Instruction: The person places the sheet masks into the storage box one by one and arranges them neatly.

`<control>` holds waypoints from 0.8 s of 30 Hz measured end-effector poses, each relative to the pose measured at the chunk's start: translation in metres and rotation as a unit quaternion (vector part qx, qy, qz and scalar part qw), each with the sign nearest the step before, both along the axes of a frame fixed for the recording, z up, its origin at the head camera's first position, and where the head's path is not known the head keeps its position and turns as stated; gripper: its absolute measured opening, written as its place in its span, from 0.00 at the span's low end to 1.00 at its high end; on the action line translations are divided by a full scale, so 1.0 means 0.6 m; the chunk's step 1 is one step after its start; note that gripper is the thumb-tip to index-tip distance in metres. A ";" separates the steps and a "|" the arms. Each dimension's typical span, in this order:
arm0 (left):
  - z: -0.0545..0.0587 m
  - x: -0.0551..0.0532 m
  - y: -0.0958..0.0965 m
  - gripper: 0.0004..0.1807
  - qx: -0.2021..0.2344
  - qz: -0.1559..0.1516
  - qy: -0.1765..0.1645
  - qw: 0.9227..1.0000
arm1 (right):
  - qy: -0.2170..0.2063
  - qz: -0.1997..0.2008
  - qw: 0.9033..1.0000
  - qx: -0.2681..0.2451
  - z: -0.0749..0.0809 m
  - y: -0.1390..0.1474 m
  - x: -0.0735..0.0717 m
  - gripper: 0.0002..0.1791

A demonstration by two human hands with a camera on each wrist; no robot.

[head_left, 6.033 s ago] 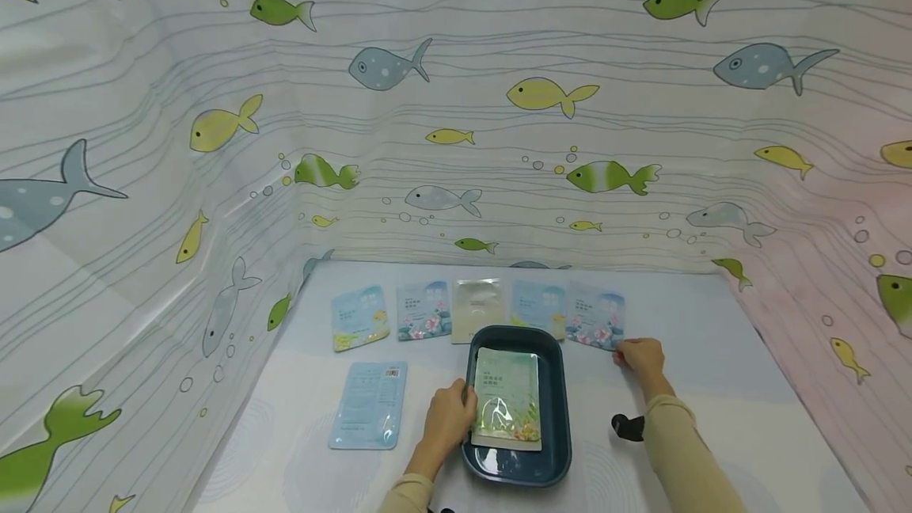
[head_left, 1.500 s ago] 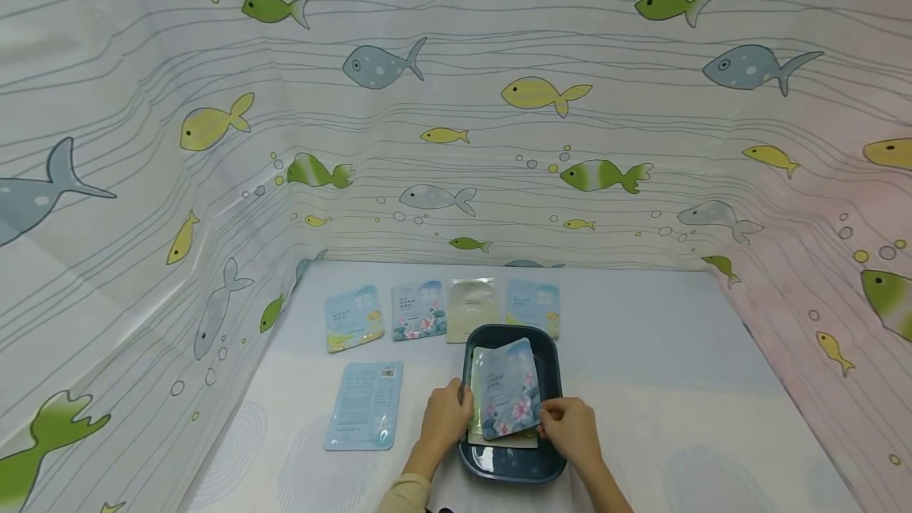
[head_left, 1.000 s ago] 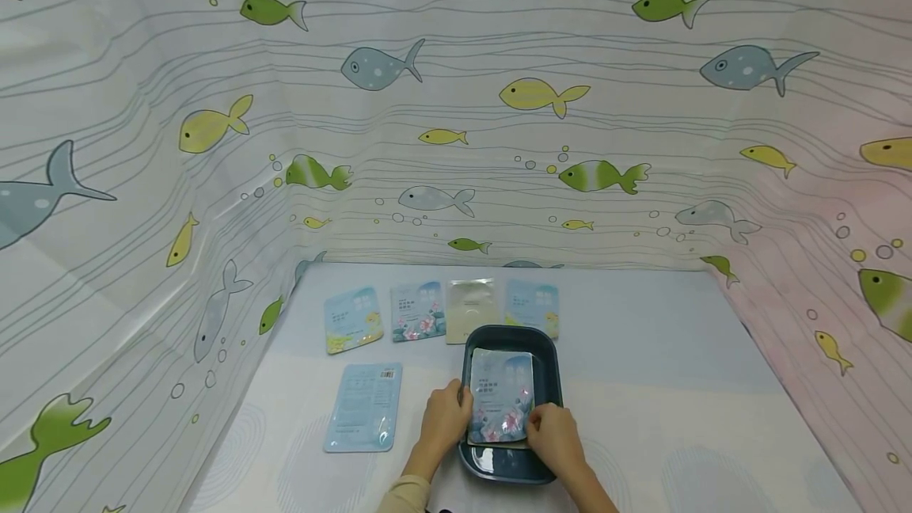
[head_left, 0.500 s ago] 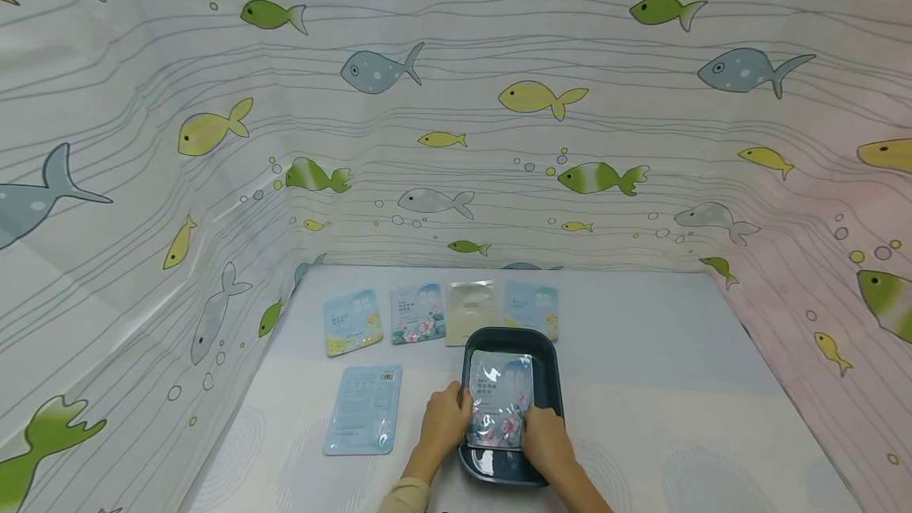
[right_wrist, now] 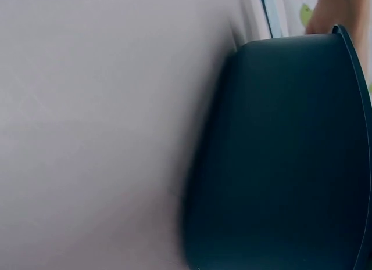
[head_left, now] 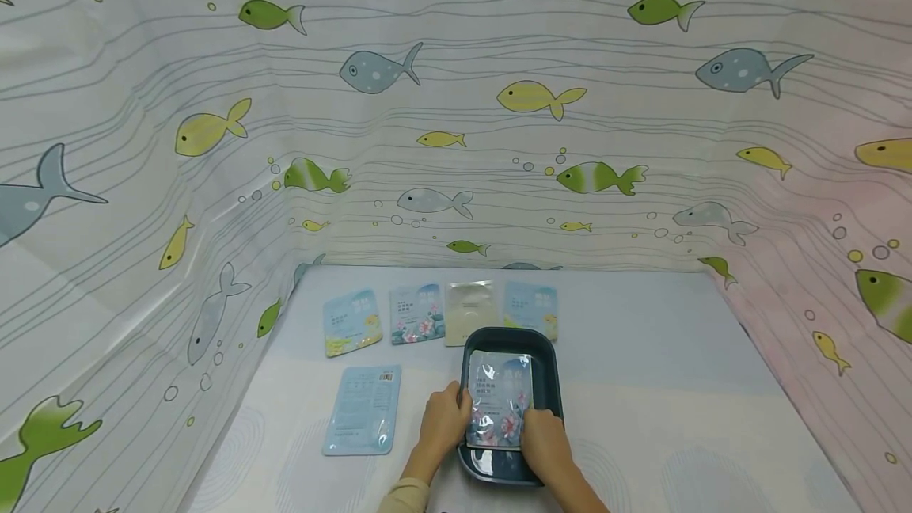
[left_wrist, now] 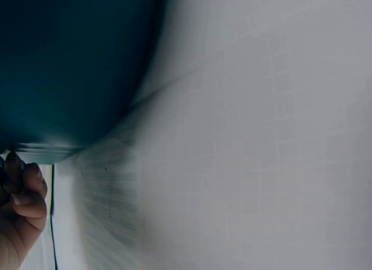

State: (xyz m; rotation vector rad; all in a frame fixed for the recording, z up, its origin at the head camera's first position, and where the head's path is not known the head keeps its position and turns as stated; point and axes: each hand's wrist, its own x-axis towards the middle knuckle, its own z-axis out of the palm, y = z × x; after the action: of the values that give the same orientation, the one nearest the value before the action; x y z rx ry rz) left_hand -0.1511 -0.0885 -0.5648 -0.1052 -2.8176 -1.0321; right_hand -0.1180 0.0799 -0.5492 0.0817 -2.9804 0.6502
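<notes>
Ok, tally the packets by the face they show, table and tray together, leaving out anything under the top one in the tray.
Blue packets with yellow flowers: 2
Blue packets with pink flowers, one in the dark tray: 2
Light blue packet with barcode: 1
Pale cream packet: 1
Total: 6

L hand [head_left: 443, 422] w/ fingers curled, R hand [head_left: 547, 442] nearby, tips hidden, forearms [head_left: 586, 493] angled in.

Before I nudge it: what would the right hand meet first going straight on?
Likely the shiny blue rectangular packet with pink flowers, in the dark-blue oblong tray; depth leaves contact unclear.
</notes>
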 end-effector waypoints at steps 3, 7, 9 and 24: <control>-0.001 0.000 -0.001 0.15 -0.002 0.000 0.002 1.000 | 0.008 0.001 1.000 0.006 -0.002 -0.002 0.000 0.05; -0.001 0.000 -0.001 0.15 -0.002 0.000 0.002 1.000 | 0.034 0.003 0.999 0.017 -0.005 -0.002 0.001 0.03; -0.002 -0.001 -0.001 0.14 -0.004 0.001 0.000 1.000 | 0.039 0.004 0.999 0.019 -0.006 -0.002 0.001 0.04; -0.001 0.000 -0.001 0.15 -0.003 0.002 0.010 1.000 | 0.016 -0.002 1.000 0.006 -0.009 -0.008 0.006 0.05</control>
State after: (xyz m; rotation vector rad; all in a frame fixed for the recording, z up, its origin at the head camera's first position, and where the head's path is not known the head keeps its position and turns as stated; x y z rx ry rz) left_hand -0.1512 -0.0892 -0.5657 -0.1108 -2.8010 -1.0167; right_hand -0.1145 0.0753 -0.5546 0.0860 -2.9540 0.6247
